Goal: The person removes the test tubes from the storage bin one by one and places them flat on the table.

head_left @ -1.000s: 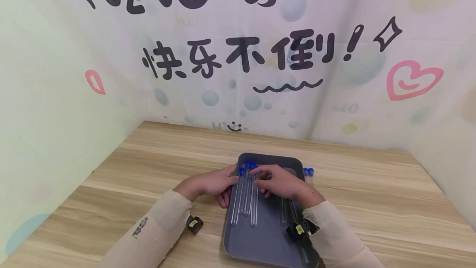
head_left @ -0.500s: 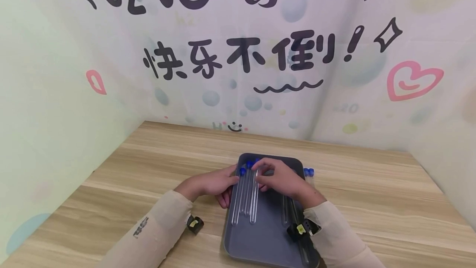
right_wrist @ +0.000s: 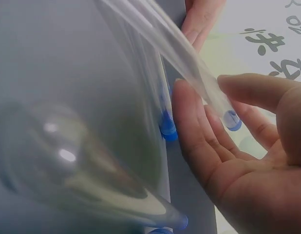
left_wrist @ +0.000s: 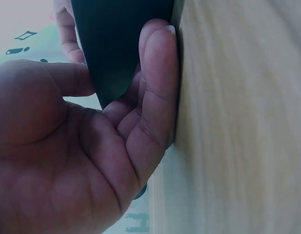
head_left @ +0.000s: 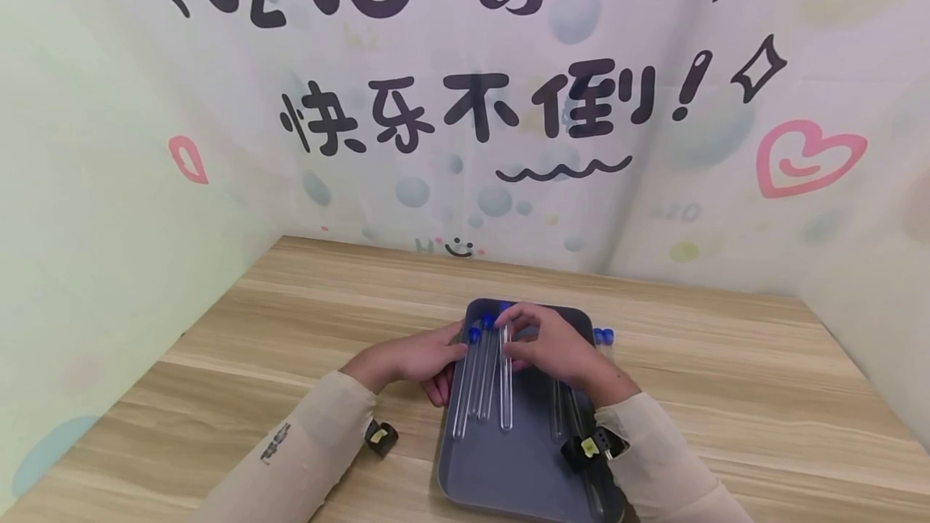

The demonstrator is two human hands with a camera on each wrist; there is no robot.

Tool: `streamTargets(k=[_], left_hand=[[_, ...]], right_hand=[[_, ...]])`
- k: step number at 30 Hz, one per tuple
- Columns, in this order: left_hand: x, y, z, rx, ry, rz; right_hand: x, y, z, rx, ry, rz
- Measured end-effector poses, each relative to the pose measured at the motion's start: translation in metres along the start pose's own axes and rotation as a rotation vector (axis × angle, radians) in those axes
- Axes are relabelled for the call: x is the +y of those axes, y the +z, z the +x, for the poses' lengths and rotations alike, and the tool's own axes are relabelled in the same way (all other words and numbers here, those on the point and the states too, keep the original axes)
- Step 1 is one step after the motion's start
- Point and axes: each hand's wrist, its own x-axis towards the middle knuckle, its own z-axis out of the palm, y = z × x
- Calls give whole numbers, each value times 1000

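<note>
A dark grey tray point(head_left: 508, 470) holds several clear test tubes with blue caps. My left hand point(head_left: 417, 357) grips the tray's left side; in the left wrist view its thumb lies against the tray wall point(left_wrist: 121, 44) and its fingers curl at the base. Thumb and fingers of my right hand point(head_left: 555, 349) pinch one test tube point(head_left: 506, 406) near its capped end. The right wrist view shows that tube point(right_wrist: 184, 56) slanting, raised above the others. Several test tubes point(head_left: 479, 394) lie in the tray's left part, and more point(head_left: 557, 418) lie under the right forearm, partly hidden.
Two blue caps point(head_left: 603, 336) on tubes show just beyond the tray's right edge, mostly hidden by the right hand. The wooden table point(head_left: 291, 321) extends around the tray. A printed cloth point(head_left: 436, 200) hangs behind it.
My right hand has taken hold of one test tube and drawn it slightly up and to the right, apart from the left group. The left hand stays on the tray.
</note>
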Motion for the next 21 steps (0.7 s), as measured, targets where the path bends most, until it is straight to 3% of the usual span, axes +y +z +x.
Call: streamTargets(k=[12, 21], left_hand=[[-1, 0, 0, 6, -3, 2], [-1, 0, -1, 4, 3, 2]], right_hand=[[-4, -2, -2, -9, 3, 61], [-11, -3, -4, 73, 37, 36]])
